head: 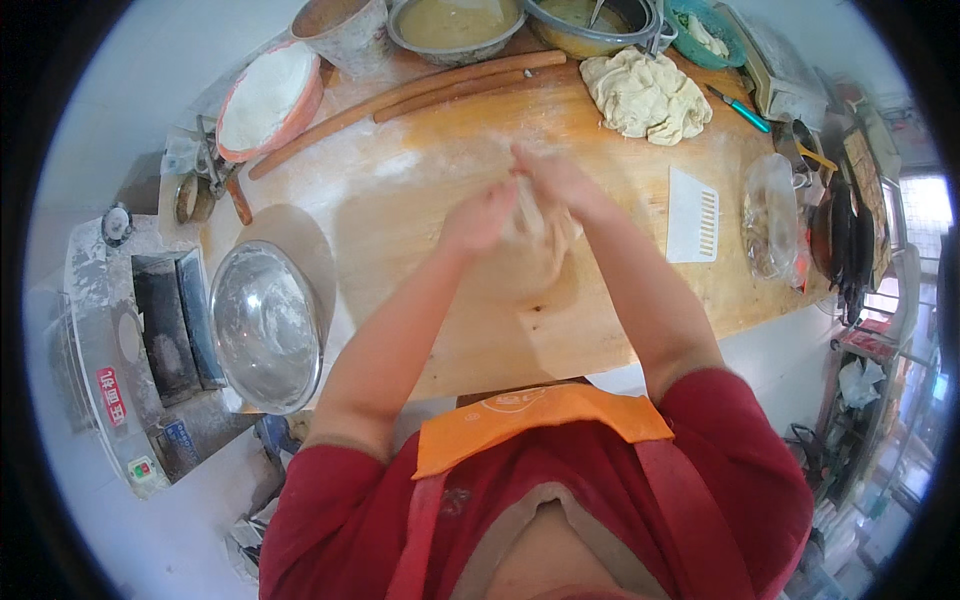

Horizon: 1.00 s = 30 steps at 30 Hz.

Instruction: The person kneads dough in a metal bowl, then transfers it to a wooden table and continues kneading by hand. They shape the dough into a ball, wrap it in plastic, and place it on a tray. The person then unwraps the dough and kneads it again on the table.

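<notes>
A soft piece of dough (551, 244) hangs below my two hands over the middle of the wooden work board (465, 337); its edges are blurred. My left hand (480, 217) is closed on its upper left part. My right hand (551, 176) is at its top, touching or nearly touching the left; how its fingers hold the dough is partly hidden. Beyond them, to the right, a large mound of dough (645, 94) rests on the board. A white plastic scraper with slots (684, 217) lies to the right of my right forearm.
Two wooden rolling pins (405, 94) lie along the back. At left stand a steel bowl (266, 326), a flour-filled pink basin (266, 101) and a dough-pressing machine (127, 337). Pots (592, 26) line the far edge. A teal-handled knife (742, 109) and a plastic bag (770, 217) lie right.
</notes>
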Available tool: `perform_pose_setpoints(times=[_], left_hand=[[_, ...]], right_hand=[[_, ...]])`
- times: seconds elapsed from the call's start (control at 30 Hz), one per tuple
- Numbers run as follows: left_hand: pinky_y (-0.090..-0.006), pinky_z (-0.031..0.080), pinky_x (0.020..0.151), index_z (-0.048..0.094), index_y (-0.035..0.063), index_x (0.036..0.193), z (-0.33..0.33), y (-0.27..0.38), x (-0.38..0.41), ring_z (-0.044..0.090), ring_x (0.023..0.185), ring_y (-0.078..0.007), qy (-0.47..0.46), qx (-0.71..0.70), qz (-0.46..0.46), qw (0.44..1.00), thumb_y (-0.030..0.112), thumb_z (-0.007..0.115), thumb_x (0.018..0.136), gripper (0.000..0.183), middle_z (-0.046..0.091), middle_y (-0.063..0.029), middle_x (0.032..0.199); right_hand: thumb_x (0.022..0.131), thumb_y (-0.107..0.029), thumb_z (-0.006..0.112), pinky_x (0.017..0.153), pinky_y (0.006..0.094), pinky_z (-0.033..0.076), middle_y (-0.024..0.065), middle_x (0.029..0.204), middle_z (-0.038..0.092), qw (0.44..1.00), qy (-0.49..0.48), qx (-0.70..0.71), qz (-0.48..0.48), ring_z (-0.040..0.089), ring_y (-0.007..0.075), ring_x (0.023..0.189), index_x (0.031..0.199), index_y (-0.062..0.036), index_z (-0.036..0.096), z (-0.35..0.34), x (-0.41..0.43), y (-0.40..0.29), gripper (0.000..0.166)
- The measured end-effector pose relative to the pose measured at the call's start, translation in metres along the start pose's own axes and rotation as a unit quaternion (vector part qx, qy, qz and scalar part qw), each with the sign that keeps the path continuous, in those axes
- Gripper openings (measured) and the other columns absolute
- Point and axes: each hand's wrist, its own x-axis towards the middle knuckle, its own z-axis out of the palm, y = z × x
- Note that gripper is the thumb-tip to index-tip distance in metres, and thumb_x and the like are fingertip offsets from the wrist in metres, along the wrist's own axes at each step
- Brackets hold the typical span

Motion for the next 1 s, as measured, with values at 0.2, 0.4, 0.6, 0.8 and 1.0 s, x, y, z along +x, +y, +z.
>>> perform_pose_setpoints(times=[0.2, 0.4, 0.6, 0.8, 1.0], left_hand=[[-0.04, 0.044, 0.092, 0.041, -0.0014, 0.135, 0.001, -0.029, -0.151, 0.055, 0.115, -0.0363, 0.139, 0.223, 0.295, 0.919, 0.032, 0.072, 0.076, 0.074, 0.056, -0.0201, 0.125], [-0.0437, 0.046, 0.093, 0.039, -0.0006, 0.136, 0.038, -0.044, -0.095, 0.055, 0.114, -0.035, 0.164, 0.007, 0.045, 0.985, 0.034, 0.078, 0.07, 0.085, 0.055, -0.022, 0.125], [-0.0368, 0.045, 0.093, 0.046, 0.0017, 0.132, 0.075, -0.036, -0.11, 0.059, 0.108, -0.0208, -0.022, -0.594, -0.081, 0.8, 0.027, 0.062, 0.091, 0.051, 0.059, -0.0095, 0.122], [-0.0314, 0.04, 0.099, 0.043, -0.0008, 0.137, 0.046, -0.034, -0.105, 0.052, 0.118, -0.0176, 0.143, -0.191, 0.04, 0.97, 0.03, 0.053, 0.096, 0.052, 0.055, -0.0081, 0.131], [-0.043, 0.037, 0.098, 0.056, -0.0002, 0.121, 0.102, -0.004, -0.149, 0.053, 0.116, -0.0306, 0.103, 0.178, 0.42, 0.884, 0.02, 0.052, 0.09, 0.037, 0.059, -0.0148, 0.122]], right_hand=[[0.081, -0.016, 0.06, 0.101, 0.0528, 0.033, 0.0148, 0.117, 0.06, 0.817, 0.375, -0.291, -0.328, 0.052, 0.0337, 0.115, 0.107, -0.003, 0.064, 0.084, -0.129, 0.044, 0.029], [0.08, -0.024, 0.062, 0.1, 0.048, 0.037, 0.0145, 0.112, 0.062, 0.809, 0.339, -0.323, -0.355, 0.055, 0.0319, 0.11, 0.102, -0.0026, 0.065, 0.059, -0.015, 0.025, 0.031], [0.087, -0.046, 0.055, 0.105, 0.0395, 0.034, 0.0164, 0.126, 0.056, 0.962, 0.039, -0.018, -0.27, 0.049, 0.0305, 0.121, 0.121, -0.0057, 0.06, 0.0, 0.032, -0.013, 0.053], [0.088, -0.045, 0.055, 0.099, 0.0383, 0.041, 0.0184, 0.125, 0.057, 0.941, 0.06, -0.298, -0.146, 0.054, 0.0336, 0.116, 0.124, -0.0079, 0.058, -0.003, -0.11, 0.023, 0.052], [0.081, -0.019, 0.061, 0.089, 0.0455, 0.042, 0.0164, 0.114, 0.061, 0.867, 0.229, -0.233, -0.376, 0.057, 0.0316, 0.106, 0.11, -0.0005, 0.06, 0.043, -0.246, 0.1, 0.034]])
